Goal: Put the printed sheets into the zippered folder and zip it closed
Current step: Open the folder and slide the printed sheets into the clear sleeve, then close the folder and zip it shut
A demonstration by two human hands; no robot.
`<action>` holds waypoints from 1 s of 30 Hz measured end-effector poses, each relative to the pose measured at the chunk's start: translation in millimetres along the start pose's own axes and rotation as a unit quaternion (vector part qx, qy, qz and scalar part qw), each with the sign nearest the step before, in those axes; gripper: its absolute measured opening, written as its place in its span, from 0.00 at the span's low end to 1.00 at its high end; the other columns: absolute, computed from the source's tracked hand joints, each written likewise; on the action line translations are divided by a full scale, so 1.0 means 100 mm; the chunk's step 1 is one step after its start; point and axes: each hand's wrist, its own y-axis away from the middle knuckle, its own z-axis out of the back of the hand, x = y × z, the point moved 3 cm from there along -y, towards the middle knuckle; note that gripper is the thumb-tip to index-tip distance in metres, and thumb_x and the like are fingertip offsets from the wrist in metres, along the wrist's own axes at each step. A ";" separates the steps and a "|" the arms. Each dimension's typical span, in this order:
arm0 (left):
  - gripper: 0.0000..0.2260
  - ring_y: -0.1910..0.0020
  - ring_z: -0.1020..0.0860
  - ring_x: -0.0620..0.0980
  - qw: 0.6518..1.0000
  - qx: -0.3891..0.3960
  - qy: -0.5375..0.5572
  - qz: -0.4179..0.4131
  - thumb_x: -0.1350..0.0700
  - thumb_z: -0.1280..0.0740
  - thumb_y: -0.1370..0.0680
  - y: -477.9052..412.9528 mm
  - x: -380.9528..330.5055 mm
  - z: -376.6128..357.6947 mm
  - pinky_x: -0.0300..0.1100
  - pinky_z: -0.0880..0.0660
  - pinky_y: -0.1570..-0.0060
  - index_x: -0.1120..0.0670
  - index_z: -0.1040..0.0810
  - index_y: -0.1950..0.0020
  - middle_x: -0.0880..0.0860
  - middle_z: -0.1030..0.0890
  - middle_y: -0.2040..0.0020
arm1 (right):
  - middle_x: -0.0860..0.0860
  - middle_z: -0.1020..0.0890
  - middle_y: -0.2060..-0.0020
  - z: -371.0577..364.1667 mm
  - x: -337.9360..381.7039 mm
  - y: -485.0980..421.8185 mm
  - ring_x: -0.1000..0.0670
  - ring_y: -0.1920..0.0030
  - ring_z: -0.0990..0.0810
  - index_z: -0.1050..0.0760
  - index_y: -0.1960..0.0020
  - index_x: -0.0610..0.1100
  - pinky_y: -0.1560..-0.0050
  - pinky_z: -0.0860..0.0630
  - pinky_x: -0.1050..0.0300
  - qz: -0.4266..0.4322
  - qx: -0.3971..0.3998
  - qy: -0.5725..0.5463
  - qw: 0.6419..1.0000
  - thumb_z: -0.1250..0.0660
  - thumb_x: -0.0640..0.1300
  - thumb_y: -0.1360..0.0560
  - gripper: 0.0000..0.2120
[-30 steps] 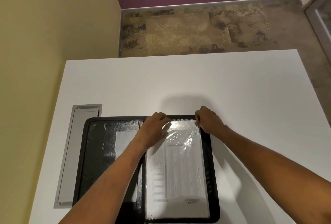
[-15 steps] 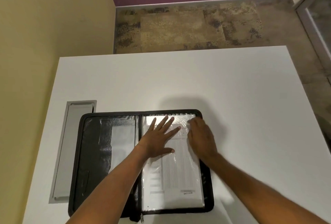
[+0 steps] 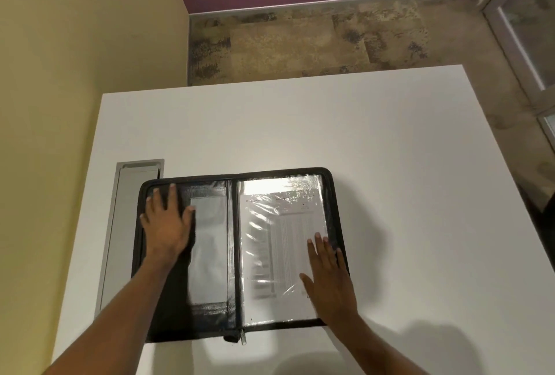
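Folder (image 3: 183, 325): we see it open, floppy (lift by its stiff edges).
Sheets (image 3: 285, 239): light, sleeved, slippery.
Hands: left hand (image 3: 166, 224), right hand (image 3: 329, 278) — each grip released, flat.

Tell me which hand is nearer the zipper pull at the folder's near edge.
Right, narrowly. The right hand lies flat on the sleeved sheets, up-right of the zipper pull; the left hand rests on the far-left cover.

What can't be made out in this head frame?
- Text on the printed sheets: too small, and glare off the clear plastic sleeve hides it.
- Left hand: motion-blurred; contact with the open black zippered folder unclear.
- Zipper pull: too small.
- Folder's right edge: under the right hand.
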 end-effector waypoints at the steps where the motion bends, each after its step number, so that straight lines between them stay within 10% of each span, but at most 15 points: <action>1: 0.32 0.21 0.42 0.69 0.999 0.006 0.022 0.044 0.40 0.43 0.16 0.03 0.13 0.01 0.70 0.40 0.26 0.51 0.48 0.16 0.64 0.43 0.18 | 0.45 0.52 0.16 0.01 -0.03 0.00 0.44 0.17 0.51 0.53 0.16 0.45 0.21 0.48 0.43 -0.005 -0.001 0.000 1.000 0.52 0.62 0.19 0.36; 8: 0.27 0.36 0.24 0.72 0.983 0.004 0.082 0.164 0.44 0.36 0.17 0.24 0.55 0.00 0.72 0.28 0.37 0.56 0.38 0.23 0.66 0.24 0.33 | 0.49 0.53 0.16 -0.01 -0.18 0.01 0.48 0.16 0.54 0.53 0.16 0.48 0.19 0.44 0.43 -0.010 0.018 -0.016 1.000 0.52 0.65 0.19 0.37; 16: 0.25 0.34 0.26 0.71 0.958 -0.034 0.134 0.250 0.47 0.33 0.18 0.25 0.63 0.27 0.69 0.36 0.33 0.61 0.29 0.26 0.68 0.24 0.33 | 0.52 0.58 0.16 0.02 -0.24 0.00 0.51 0.17 0.60 0.59 0.16 0.51 0.17 0.50 0.45 -0.002 0.036 -0.042 0.998 0.44 0.63 0.18 0.38; 30: 0.15 0.46 0.19 0.65 0.950 -0.092 0.267 0.138 0.53 0.29 0.19 1.04 0.07 1.19 0.59 0.23 0.44 0.61 0.21 0.36 0.62 0.17 0.43 | 0.48 0.57 0.17 0.42 -0.31 0.08 0.47 0.16 0.57 0.53 0.16 0.49 0.19 0.48 0.42 0.012 0.005 -0.054 0.998 0.49 0.66 0.21 0.39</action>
